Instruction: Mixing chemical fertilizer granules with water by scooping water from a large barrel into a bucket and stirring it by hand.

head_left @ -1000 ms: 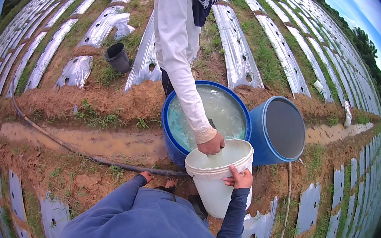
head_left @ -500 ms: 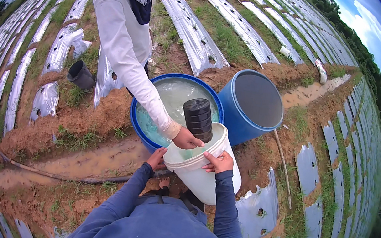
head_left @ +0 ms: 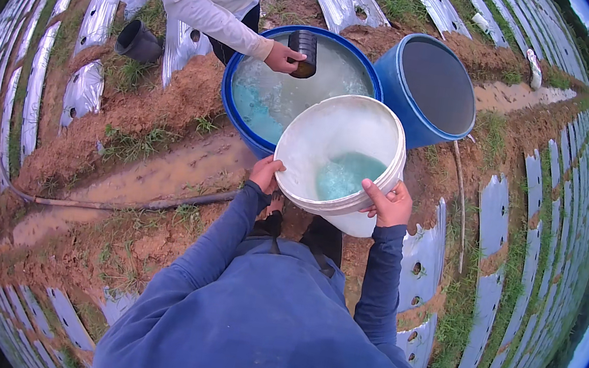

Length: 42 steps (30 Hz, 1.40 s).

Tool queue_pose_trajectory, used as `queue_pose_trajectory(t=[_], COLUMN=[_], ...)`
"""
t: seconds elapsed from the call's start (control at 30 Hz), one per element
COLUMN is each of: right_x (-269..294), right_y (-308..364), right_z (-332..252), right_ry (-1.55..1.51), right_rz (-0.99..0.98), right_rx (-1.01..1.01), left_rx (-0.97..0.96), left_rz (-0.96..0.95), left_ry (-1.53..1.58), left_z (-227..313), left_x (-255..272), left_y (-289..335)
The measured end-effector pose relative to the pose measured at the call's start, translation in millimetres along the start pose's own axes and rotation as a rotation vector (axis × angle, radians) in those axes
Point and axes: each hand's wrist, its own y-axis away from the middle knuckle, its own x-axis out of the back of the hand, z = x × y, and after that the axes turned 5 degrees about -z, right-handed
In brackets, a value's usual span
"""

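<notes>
A white plastic bucket point(head_left: 308, 135) tilts toward me between my hands, some cloudy turquoise liquid point(head_left: 350, 177) pooled in its lower right. My left hand point(head_left: 266, 173) is closed on the rim's left side. At the right side of the rim, my right hand point(head_left: 390, 203) grips with the thumb over the edge. Just beyond the bucket stands a blue drum point(head_left: 226, 93) nearly full of pale, foamy turquoise liquid. Over that drum a co-worker's hand point(head_left: 282, 57) holds a black ribbed container point(head_left: 304, 53).
A second blue drum point(head_left: 395, 97) with dark grey liquid stands to the right. A black bucket point(head_left: 139, 43) lies tilted at the left. A dark hose point(head_left: 135, 205) crosses the muddy furrow point(head_left: 153, 180). Beds covered in silver plastic film point(head_left: 344, 1) run all around.
The bucket has tipped toward me, so its inside and liquid now show. The co-worker's hand has drawn the black container away from the bucket, back over the drum. My view has tilted downward.
</notes>
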Motion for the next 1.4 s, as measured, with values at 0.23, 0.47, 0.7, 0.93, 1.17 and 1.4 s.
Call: queue_pose_trajectory(t=[0.23,0.47,0.7,0.93,1.17,1.4], right_x=[-12.4,-13.8,-15.7,-11.4,-2.2,10.8], right_y=[29.4,22.8,-12.2,-8.2,12.8,14.7], right_z=[-58.1,-38.0,59.6,83.4,81.9,83.0], right_ry=[-0.108,-0.201,-0.238,-0.305,-0.299,-0.361], right_rz=[-0.037,-0.104,-0.157,-0.194,-0.254,-0.324], right_rx=[0.201,0.231,0.072,0.040,-0.031,-0.047], left_rx=[-0.316,-0.602,-0.643,-0.632,-1.107,-0.110], left_rz=[0.007,0.039,0.181,0.174,0.296,-0.762], left_ry=[-0.043,-0.259,-0.529,-0.518,-1.443,-2.114], left_z=[58.1,108.2,102.9,98.6,153.3,103.0], left_x=[-34.3,-40.8,-22.5,-24.3,-116.8,-167.7], left_y=[77.5,107.7,103.1,101.9,128.0,22.8])
